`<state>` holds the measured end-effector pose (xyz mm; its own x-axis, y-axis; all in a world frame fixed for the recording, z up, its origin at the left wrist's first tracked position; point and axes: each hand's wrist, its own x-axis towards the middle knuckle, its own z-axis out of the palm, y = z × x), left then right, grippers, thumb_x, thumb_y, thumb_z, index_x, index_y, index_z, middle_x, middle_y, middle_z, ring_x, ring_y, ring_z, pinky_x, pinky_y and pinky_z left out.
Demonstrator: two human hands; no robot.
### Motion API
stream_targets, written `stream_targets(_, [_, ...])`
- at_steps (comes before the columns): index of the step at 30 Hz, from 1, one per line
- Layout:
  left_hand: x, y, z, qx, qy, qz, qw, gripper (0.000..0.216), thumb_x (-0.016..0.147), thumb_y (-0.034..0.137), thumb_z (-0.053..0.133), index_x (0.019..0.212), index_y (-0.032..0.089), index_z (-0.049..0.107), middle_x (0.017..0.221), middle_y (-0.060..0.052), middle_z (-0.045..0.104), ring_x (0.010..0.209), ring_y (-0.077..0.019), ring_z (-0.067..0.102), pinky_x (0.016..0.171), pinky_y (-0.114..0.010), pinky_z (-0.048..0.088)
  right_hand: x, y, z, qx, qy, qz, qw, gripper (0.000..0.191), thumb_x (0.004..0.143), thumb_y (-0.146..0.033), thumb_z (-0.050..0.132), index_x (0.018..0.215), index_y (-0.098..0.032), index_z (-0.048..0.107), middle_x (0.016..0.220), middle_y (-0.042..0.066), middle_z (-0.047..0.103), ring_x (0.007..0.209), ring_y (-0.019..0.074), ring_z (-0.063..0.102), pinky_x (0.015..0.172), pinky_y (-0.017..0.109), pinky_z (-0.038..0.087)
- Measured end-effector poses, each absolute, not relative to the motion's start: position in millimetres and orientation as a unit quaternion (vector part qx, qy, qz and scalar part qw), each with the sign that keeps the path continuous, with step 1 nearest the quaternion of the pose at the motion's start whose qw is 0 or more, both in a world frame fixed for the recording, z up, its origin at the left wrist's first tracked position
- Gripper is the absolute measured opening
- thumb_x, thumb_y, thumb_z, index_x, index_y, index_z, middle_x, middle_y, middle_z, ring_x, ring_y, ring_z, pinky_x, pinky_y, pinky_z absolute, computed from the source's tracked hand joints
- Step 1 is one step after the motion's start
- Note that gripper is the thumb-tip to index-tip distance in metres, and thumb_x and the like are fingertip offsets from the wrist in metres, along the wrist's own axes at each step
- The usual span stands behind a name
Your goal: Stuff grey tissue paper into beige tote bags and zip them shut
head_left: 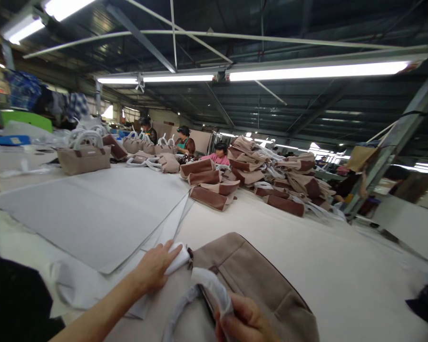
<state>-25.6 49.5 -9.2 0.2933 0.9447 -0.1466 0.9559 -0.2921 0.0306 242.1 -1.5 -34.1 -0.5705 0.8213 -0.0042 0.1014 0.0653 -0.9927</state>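
Bag (249, 280), beige, lies flat on the white table (328, 266) right in front of the person, near the bottom edge of the view, between the two hands. No brand, label or writing can be read on it or anywhere else; a small plate on a far bag is too small to make out.

Left hand (155, 268) reaches in from the lower left, forearm stretched across the table, palm down. Its fingers are curled around a wrapped handle end (178, 259) at the bag's left corner, pressing it to the table.

Right hand (244, 320) comes up from the bottom edge, partly cut off. Its fingers are closed on the wrapped strap (209, 285), which arches up from the bag's opening and trails down to the left.

Just left of the bag lie grey sheets (92, 218), stacked and fanned at their edge. Farther back, well apart, sits a pile of beige-and-brown bags (264, 178), with more upright bags (83, 159) with white handles at the left. Three workers (219, 154) sit behind the pile. Tube lights (317, 71) hang overhead.
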Motion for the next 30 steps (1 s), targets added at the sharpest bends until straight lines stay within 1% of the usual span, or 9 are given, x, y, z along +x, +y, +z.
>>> stream_targets(4, [-10.2,58.1,-2.7,0.808,0.584,-0.060,0.044,0.094,0.069,0.005,0.067,0.156,0.012,0.032,0.160,-0.027,0.025,0.144,-0.0412,0.034,0.116,-0.055,0.031,259.5,6.6,-18.4,-0.344,-0.602,0.593,0.408,0.048,0.086,-0.064,0.066,0.091,-0.017,0.063,0.071,0.001,0.060,0.057,0.0100,0.050,0.056,0.021,0.036])
stream_targets(8, [15.2,31.9,2.5,0.892,0.443,-0.069,0.048,0.109,0.055,-0.008,0.061,0.154,0.028,0.035,0.165,-0.017,0.013,0.151,-0.0387,0.010,0.119,-0.064,0.016,289.2,0.7,-2.0,-0.311,-0.590,0.620,0.413,0.043,0.087,-0.057,0.070,0.097,-0.015,0.067,0.065,0.002,0.063,0.049,0.0068,0.043,0.048,0.019,0.028])
stream_targets(10, [25.6,20.3,-5.2,0.925,0.368,-0.056,0.072,0.095,0.057,-0.007,0.065,0.144,0.027,0.049,0.163,-0.017,0.020,0.150,-0.0371,0.017,0.119,-0.059,0.022,304.3,0.2,4.6,-0.314,-0.579,0.618,0.430,0.042,0.086,-0.055,0.073,0.096,-0.014,0.069,0.063,0.004,0.065,0.049,0.0075,0.045,0.047,0.019,0.030])
stream_targets(14, [41.3,17.0,-51.6,0.959,0.276,0.059,-0.018,0.013,0.092,0.019,0.063,0.102,0.018,0.070,0.154,-0.024,0.038,0.142,-0.0418,0.037,0.111,-0.061,0.038,333.7,20.0,5.7,-0.374,-0.448,0.560,0.589,0.035,0.082,-0.046,0.081,0.093,-0.015,0.069,0.066,0.001,0.062,0.050,0.0059,0.046,0.045,0.015,0.035])
stream_targets(16, [47.4,21.6,-82.9,0.958,0.216,0.154,-0.106,0.025,0.100,0.031,0.055,0.085,0.019,0.070,0.149,-0.016,0.051,0.136,-0.0390,0.048,0.109,-0.058,0.043,349.6,36.0,0.2,-0.365,-0.331,0.550,0.675,0.039,0.068,-0.040,0.091,0.084,-0.014,0.067,0.063,-0.003,0.056,0.046,0.0037,0.041,0.040,0.012,0.035])
stream_targets(20, [57.6,31.4,-130.4,0.932,0.174,0.247,-0.198,0.026,0.098,0.028,0.059,0.075,0.021,0.068,0.121,-0.006,0.072,0.108,-0.0212,0.068,0.099,-0.032,0.053,377.5,52.8,-7.0,-0.329,-0.240,0.539,0.738,0.054,0.042,-0.031,0.101,0.071,-0.014,0.060,0.057,-0.009,0.045,0.042,0.0000,0.033,0.035,0.007,0.032])
stream_targets(22, [61.5,34.1,-139.7,0.938,0.176,0.240,-0.179,0.021,0.094,0.029,0.065,0.074,0.022,0.068,0.113,-0.005,0.074,0.097,-0.0191,0.070,0.094,-0.029,0.055,383.0,50.7,-3.1,-0.319,-0.243,0.532,0.746,0.051,0.048,-0.033,0.100,0.077,-0.014,0.063,0.059,-0.009,0.045,0.043,-0.0003,0.034,0.035,0.007,0.033])
stream_targets(26, [64.3,30.5,-134.8,0.946,0.220,0.218,-0.097,0.009,0.091,0.027,0.067,0.097,0.022,0.071,0.109,-0.005,0.074,0.089,-0.0194,0.069,0.094,-0.028,0.055,377.6,39.0,16.5,-0.309,-0.312,0.490,0.753,0.044,0.063,-0.037,0.094,0.090,-0.014,0.069,0.066,-0.006,0.052,0.045,0.0013,0.038,0.036,0.010,0.036])
stream_targets(30, [60.6,22.5,-122.5,0.951,0.213,0.206,-0.088,0.015,0.088,0.022,0.068,0.073,0.022,0.066,0.103,-0.002,0.073,0.087,-0.0194,0.067,0.095,-0.029,0.052,370.4,29.6,35.4,-0.296,-0.343,0.448,0.771,0.043,0.062,-0.041,0.095,0.088,-0.015,0.071,0.064,-0.005,0.053,0.046,0.0017,0.036,0.038,0.010,0.036])
